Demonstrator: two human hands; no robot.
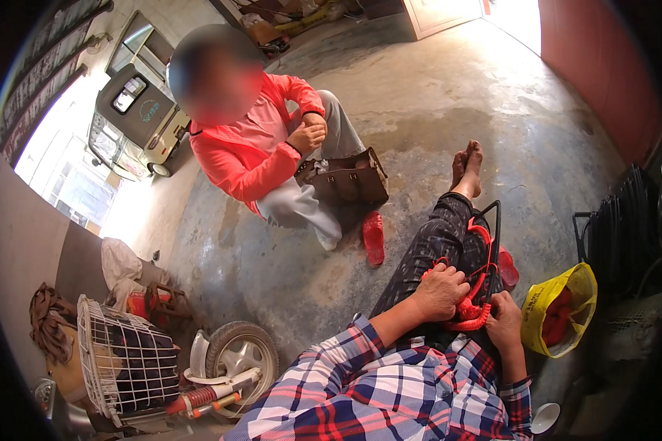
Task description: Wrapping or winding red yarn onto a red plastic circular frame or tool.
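Basket (88,353) of white wire stands far left. Your left hand (440,292) has bent fingers, pinching the red cord (478,317), which is over your lap, along the black frame (496,235). Your right hand (504,321) grips this frame, near the yellow bag (539,310).

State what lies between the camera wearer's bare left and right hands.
The head view shows coiled red cord and part of a thin black frame between left hand and right hand.

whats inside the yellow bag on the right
Some red material lies inside the yellow bag, visible through its open top. The bag's bottom and anything beneath the red material are covered.
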